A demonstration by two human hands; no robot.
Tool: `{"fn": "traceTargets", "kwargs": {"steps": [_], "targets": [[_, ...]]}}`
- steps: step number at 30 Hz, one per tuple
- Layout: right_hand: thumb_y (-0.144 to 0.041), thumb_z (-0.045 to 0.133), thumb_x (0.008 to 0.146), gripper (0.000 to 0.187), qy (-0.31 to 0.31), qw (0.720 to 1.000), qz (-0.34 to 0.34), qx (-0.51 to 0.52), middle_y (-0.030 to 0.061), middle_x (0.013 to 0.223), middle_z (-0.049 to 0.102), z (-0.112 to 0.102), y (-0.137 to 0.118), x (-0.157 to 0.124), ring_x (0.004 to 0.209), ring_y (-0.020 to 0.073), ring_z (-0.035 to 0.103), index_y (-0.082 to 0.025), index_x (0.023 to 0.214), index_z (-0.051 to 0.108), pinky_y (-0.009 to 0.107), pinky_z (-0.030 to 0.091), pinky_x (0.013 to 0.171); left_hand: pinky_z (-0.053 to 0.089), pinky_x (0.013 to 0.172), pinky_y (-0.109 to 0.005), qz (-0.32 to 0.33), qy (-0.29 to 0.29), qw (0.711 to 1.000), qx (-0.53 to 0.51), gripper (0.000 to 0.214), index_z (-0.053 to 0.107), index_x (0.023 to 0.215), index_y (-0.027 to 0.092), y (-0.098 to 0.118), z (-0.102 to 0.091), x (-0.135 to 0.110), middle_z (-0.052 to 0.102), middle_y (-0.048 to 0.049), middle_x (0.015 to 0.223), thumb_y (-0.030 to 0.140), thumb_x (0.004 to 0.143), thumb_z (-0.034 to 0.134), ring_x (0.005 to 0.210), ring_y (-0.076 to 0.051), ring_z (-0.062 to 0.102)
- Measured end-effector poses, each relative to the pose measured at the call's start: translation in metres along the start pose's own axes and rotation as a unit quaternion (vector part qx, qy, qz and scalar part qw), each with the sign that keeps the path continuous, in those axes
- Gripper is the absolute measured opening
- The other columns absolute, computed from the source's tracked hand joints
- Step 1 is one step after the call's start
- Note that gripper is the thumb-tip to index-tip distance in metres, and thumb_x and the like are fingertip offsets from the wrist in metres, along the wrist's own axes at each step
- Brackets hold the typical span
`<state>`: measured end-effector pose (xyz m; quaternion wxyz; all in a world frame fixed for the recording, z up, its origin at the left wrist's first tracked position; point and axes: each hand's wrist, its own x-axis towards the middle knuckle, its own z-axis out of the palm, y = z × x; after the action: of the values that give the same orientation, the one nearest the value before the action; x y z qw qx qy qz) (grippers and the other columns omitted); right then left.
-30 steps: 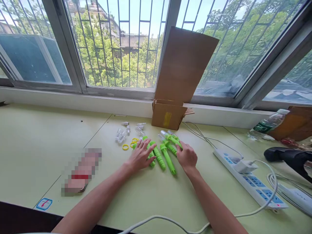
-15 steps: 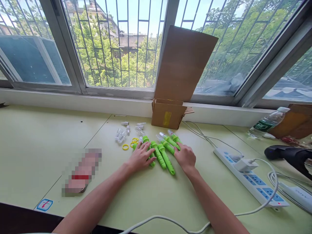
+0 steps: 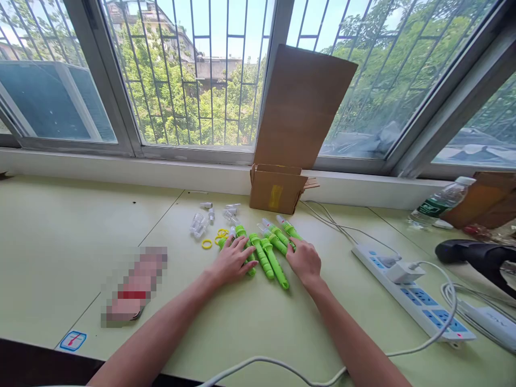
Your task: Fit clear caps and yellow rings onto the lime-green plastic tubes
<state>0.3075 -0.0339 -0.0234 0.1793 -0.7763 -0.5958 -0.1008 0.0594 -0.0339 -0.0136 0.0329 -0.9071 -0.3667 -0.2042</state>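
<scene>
My left hand (image 3: 230, 262) lies with fingers spread over green plastic tubes on the left of a row, resting on them. Bare green tubes (image 3: 275, 266) with ribbed collars lie just right of its fingertips. My right hand (image 3: 304, 262) is closed at the near end of a green tube with a clear tip (image 3: 288, 226), its fingers curled. Two more clear-tipped green tubes (image 3: 273, 230) lie beside it to the left. Yellow rings (image 3: 207, 244) and clear plastic caps (image 3: 199, 224) lie loose beyond my left hand.
A cardboard box (image 3: 278, 189) with its flap raised stands against the window sill. At the right are a white power strip (image 3: 411, 293) with cables, a water bottle (image 3: 439, 203) and a black object (image 3: 471, 257). A pixelated item (image 3: 135, 287) lies at the left.
The whole view has shifted very slightly. Both hands stay in nearly the same place on the green tubes, the right one moving a touch left.
</scene>
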Motion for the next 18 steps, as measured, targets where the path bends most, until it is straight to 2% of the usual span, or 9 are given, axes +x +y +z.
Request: {"fn": "traceTargets", "kwargs": {"steps": [5,12,18], "targets": [[-0.029,0.046,0.09,0.032,0.026,1.0,-0.013,-0.004,0.0113,0.097,0.069,-0.001,-0.003,-0.001,0.096,0.0267,0.059,-0.021,0.112,0.068,0.032,0.043,0.07,0.024,0.113,-0.051,-0.002,0.003,1.0,-0.002,0.047,0.051,0.129,0.025,0.0,0.001,0.0,0.048,-0.0107,0.138,0.051,0.095,0.034,0.132,-0.027,0.039],[-0.035,0.05,0.09,0.031,0.089,0.99,-0.103,0.031,0.0104,0.107,0.064,-0.003,-0.009,-0.005,0.104,0.0264,0.052,-0.022,0.114,0.066,0.036,0.041,0.083,0.022,0.114,-0.051,-0.001,-0.004,1.0,-0.003,0.052,0.043,0.137,0.029,0.0,0.001,0.0,0.044,-0.0096,0.142,0.055,0.094,0.033,0.135,-0.027,0.035],[-0.032,0.045,0.091,0.03,0.059,0.982,-0.161,0.075,0.0099,0.105,0.065,-0.012,-0.022,-0.012,0.103,0.0261,0.053,-0.022,0.108,0.068,0.038,0.041,0.088,0.021,0.114,-0.051,-0.002,-0.009,1.0,-0.001,0.053,0.042,0.138,0.03,0.001,0.001,0.0,0.043,-0.0098,0.143,0.056,0.093,0.033,0.135,-0.027,0.035]]}}
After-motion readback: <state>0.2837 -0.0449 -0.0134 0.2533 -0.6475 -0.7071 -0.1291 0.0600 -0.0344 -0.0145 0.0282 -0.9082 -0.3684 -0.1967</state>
